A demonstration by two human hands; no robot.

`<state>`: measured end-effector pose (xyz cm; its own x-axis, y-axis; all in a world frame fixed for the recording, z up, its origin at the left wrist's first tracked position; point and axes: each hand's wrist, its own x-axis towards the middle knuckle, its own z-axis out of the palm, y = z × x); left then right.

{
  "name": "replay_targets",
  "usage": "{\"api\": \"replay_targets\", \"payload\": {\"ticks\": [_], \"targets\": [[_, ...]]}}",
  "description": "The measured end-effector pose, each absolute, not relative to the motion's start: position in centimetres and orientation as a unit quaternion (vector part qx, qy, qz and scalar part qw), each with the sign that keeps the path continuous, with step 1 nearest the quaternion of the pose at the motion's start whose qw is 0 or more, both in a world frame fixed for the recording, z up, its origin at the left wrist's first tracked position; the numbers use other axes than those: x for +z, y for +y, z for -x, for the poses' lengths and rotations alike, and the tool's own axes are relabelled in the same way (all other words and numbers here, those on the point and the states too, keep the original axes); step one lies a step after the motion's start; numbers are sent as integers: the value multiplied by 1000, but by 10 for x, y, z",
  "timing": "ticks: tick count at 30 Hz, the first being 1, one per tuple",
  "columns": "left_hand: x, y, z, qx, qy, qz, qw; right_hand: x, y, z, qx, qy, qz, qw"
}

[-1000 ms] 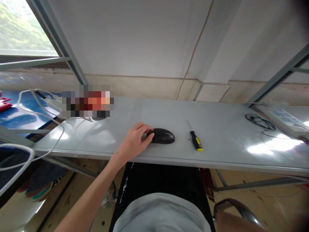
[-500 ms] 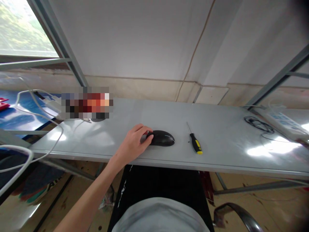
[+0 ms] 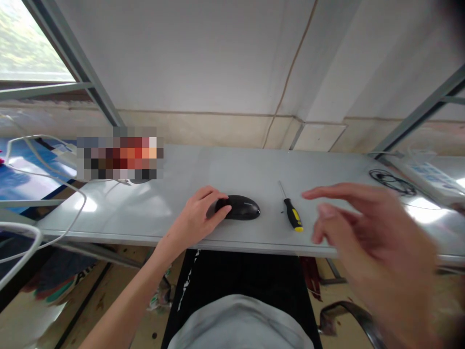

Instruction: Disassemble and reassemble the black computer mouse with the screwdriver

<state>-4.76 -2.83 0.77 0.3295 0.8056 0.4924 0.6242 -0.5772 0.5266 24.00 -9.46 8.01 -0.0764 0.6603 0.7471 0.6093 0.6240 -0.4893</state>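
Observation:
A black computer mouse [image 3: 242,208] lies on the grey table [image 3: 225,169]. My left hand [image 3: 201,211] is closed around the mouse's left end, thumb at the near side and fingers at the far side. To the right of the mouse is a screwdriver [image 3: 293,215] with a black and yellow handle, its thin shaft pointing away from me. Beside the handle sits a tiny dark piece [image 3: 282,212], perhaps a screw. My right hand [image 3: 374,237], blurred, hovers right of the screwdriver with its fingers apart and nothing in them.
A coiled black cable [image 3: 390,180] and a white power strip [image 3: 428,179] lie at the table's right end. White cables [image 3: 85,198] hang over the left end, near a pixelated patch. Metal frame posts [image 3: 105,104] rise on both sides.
My right hand has come into view from the right, toward the screwdriver. My left hand keeps its hold on the mouse, and the view has shifted slightly.

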Motion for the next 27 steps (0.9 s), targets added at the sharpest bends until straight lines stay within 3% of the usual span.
{"api": "replay_targets", "payload": {"ticks": [3,12,27], "targets": [[9,-28,47,351,438,-818,127,59,-68,-222,54,-785,453,420],[5,-24,47,318,437,-831,132,-4,-44,-198,-52,-857,396,327],[-1,-23,48,324,432,-836,98,-15,-40,-201,-7,-847,399,351]]}}
